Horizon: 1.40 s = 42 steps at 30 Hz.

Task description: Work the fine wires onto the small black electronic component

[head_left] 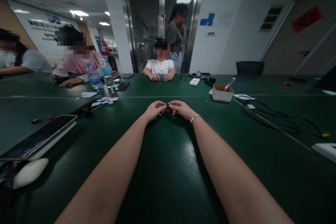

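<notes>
Both arms stretch forward over the dark green table (pixel 162 168). A small dark object (pixel 168 106) sits between the fingertips of my two hands, just above or on the tabletop; its kind is too small to make out. My left hand (pixel 154 110) pinches it from the left with thumb and fingers. From the right, my right hand (pixel 183 109) pinches its other side, and a silver bracelet (pixel 194 119) circles that wrist. The fingers partly hide the object.
Left stand a phone on a white box (pixel 39 136), a white rounded item (pixel 31 173), crumpled paper (pixel 105 101) and water bottles (pixel 93 77). Right are a small box (pixel 222 93) and black cables (pixel 278 115). Several people sit or stand beyond, one (pixel 159 68) straight across.
</notes>
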### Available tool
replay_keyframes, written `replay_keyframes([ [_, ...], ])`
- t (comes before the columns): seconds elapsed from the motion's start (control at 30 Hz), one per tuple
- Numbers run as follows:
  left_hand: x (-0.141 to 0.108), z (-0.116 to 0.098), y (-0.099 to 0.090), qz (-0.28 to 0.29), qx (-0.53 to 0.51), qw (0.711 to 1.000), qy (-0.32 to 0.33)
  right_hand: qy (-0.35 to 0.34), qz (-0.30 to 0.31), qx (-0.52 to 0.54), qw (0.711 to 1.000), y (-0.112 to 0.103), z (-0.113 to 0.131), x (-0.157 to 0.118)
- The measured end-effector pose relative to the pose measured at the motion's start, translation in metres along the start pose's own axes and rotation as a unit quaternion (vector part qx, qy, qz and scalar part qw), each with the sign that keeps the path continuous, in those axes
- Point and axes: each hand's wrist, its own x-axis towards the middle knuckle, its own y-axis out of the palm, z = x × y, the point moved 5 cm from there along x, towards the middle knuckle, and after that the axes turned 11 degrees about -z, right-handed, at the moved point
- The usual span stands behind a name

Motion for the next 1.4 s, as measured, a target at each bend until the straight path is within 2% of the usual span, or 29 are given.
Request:
replay_keyframes([
  [0.1,0.0012,0.0025,-0.0009,-0.009,-0.008,1.0,-0.014,-0.002,-0.002,-0.004,1.0,0.0001,0.0006,-0.0008],
  [0.23,0.0008,0.0021,0.0008,0.014,0.004,1.0,0.018,-0.006,-0.001,-0.008,1.0,0.0007,0.0023,-0.0021],
  [0.4,-0.0006,0.0006,0.0011,0.015,0.008,0.999,0.041,0.0,-0.01,-0.006,1.0,0.0008,0.0032,-0.0018],
  [0.53,-0.0012,-0.0015,0.0008,0.005,0.007,0.999,0.033,0.003,-0.009,-0.006,1.0,0.001,0.0035,-0.0024],
  [0.7,-0.0001,-0.0005,-0.0018,-0.021,-0.002,1.0,-0.012,0.012,-0.004,-0.004,1.0,0.0007,0.0014,-0.0014],
  [0.8,0.0018,-0.0005,-0.0025,-0.026,-0.002,1.0,-0.007,0.013,-0.007,-0.005,1.0,0.0005,0.0008,-0.001],
  [0.93,0.003,0.0033,-0.0028,-0.032,-0.011,0.998,-0.045,0.009,-0.008,-0.004,1.0,0.0008,0.002,-0.0023],
  [1.1,-0.0002,-0.0036,-0.0014,-0.023,0.005,1.0,-0.015,0.009,-0.006,-0.002,1.0,0.0008,0.0038,-0.0042],
  [1.23,-0.0017,-0.0021,-0.0002,-0.018,-0.006,0.998,-0.054,0.003,-0.004,-0.003,1.0,0.001,0.0054,-0.0053],
  [1.4,0.0,-0.003,-0.0012,-0.022,-0.016,0.999,-0.033,0.005,-0.008,-0.007,1.0,0.0014,0.0061,-0.0056],
])
